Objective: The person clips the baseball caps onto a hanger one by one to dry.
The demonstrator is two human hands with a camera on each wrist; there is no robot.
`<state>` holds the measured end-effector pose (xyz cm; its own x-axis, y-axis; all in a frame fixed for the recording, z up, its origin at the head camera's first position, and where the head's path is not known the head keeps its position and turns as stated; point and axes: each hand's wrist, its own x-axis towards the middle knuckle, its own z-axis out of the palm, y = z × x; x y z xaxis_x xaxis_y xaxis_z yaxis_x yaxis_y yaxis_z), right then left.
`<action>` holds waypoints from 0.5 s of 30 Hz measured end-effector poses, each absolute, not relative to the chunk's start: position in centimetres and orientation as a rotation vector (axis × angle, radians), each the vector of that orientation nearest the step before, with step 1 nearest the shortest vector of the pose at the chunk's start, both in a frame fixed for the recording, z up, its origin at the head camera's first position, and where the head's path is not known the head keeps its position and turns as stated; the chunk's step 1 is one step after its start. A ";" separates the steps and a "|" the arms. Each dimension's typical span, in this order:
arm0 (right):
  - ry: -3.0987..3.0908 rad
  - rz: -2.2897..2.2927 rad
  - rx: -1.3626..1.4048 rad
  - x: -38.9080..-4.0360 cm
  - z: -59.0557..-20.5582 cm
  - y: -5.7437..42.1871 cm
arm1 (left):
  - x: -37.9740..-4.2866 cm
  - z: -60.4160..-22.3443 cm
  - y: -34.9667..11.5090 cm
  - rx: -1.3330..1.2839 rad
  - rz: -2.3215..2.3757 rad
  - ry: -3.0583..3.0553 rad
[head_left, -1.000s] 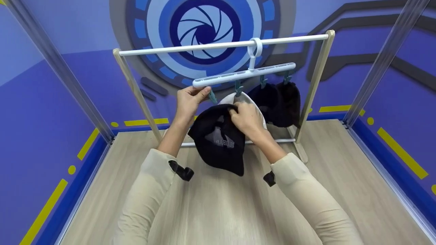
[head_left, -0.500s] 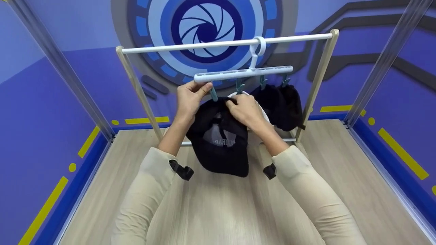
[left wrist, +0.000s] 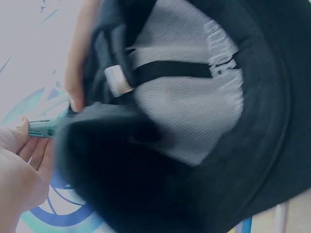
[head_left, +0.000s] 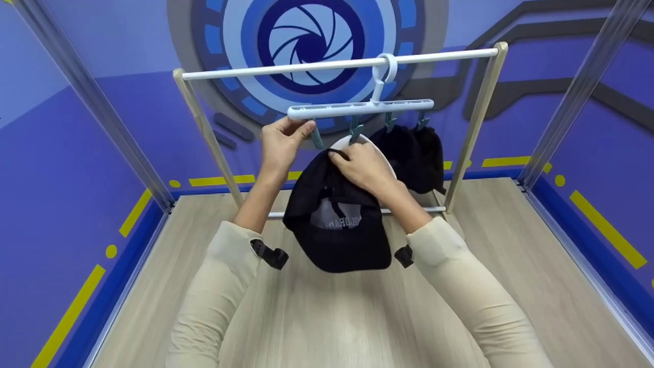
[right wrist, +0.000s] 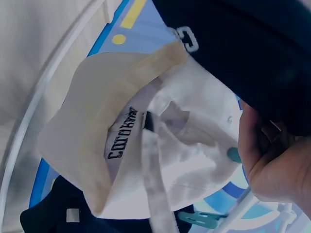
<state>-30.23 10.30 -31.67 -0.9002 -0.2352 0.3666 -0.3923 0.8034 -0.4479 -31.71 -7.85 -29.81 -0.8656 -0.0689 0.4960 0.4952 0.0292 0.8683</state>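
Observation:
My left hand (head_left: 277,145) pinches a green clothespin (head_left: 317,137) under the left end of the white clip hanger (head_left: 357,108). With my right hand (head_left: 365,162) I grip the back edge of a black cap (head_left: 337,245), whose inside faces me and whose brim points down. The cap's edge is just below the clothespin's tip. In the left wrist view, thumb and fingers hold the clothespin (left wrist: 43,128) beside the cap's mesh lining. Behind my right hand a white cap (right wrist: 131,141) hangs from another clothespin (head_left: 355,130).
The hanger hooks over the white rail (head_left: 281,68) of a wooden rack (head_left: 477,128). Dark caps (head_left: 409,158) hang from clothespins on its right side. A wood-grain table (head_left: 327,317) lies below, with patterned walls (head_left: 92,214) around it.
The black cap rose to the clothespin's tip, then dropped slightly and swung its brim right. The hanger tilted level. My left hand kept its pinch on the clothespin.

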 end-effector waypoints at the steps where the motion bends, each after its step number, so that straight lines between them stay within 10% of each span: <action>1: -2.702 0.762 0.450 -30.3 -31.6 10.2 | -31.7 -29.8 -7.9 -0.432 -1.896 -1.908; 15: -2.599 0.842 0.510 -30.7 -31.4 10.0 | -31.3 -30.0 -7.5 -0.471 -1.770 -2.033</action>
<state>-30.69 10.00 -31.39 -0.8698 -0.2245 0.4393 -0.4394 0.7573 -0.4831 -31.27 -7.47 -29.99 -0.8621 -0.0096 0.5066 0.5004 0.1399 0.8544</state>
